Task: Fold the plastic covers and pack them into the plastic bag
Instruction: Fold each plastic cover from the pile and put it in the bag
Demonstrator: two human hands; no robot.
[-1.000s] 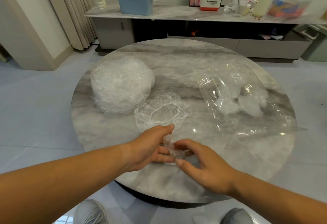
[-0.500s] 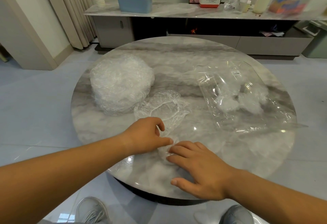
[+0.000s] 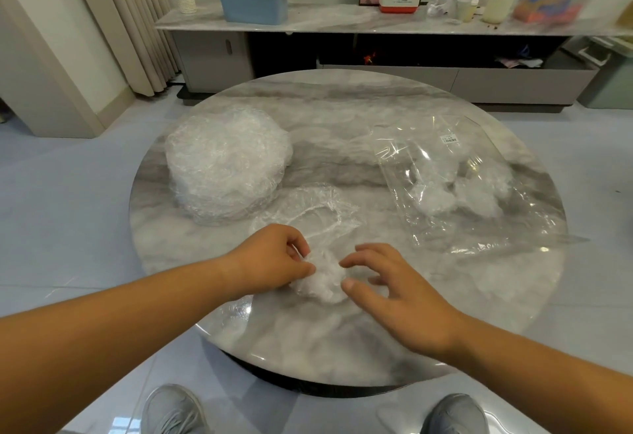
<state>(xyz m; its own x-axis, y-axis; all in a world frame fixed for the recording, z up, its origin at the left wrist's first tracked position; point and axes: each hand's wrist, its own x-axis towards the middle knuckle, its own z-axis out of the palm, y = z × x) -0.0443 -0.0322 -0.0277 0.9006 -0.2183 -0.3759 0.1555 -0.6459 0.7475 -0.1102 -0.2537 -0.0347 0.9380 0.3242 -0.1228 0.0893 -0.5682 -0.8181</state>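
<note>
Leftmost, we see the stack of covers (image 3: 227,163) on the worktop (image 3: 342,341). Nearer us, our left hand (image 3: 274,259) pinches the crumpled cover (image 3: 320,281) with curled fingers. Our right hand (image 3: 394,293) spreads loosely just beside it, gripping nothing. The plastic bag (image 3: 479,193) lies far right.

On the round grey marble surface (image 3: 342,348), a stack of clear plastic covers (image 3: 227,163) is located at far left and a flat clear plastic bag (image 3: 472,187) at right, well apart. One spread clear cover (image 3: 308,214) is laid just before the stack; a bunched white cover (image 3: 320,279) is located nearer the front edge.
</note>
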